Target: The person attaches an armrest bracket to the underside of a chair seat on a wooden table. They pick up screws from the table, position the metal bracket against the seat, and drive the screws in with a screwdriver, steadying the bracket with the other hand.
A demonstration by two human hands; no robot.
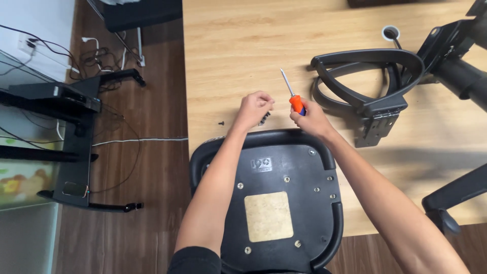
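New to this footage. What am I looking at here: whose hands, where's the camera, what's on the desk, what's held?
There is one picture, taken by a camera worn on a person's head, looking down at their own bare hands. No machine is involved. An upturned black chair seat lies on a light wooden table, underside up. The right hand holds an orange-handled screwdriver, shaft pointing away. The left hand pinches some small dark hardware beside it; what exactly is too small to tell. A loose black screw lies to its left. Black armrests and a chair base lie to the right.
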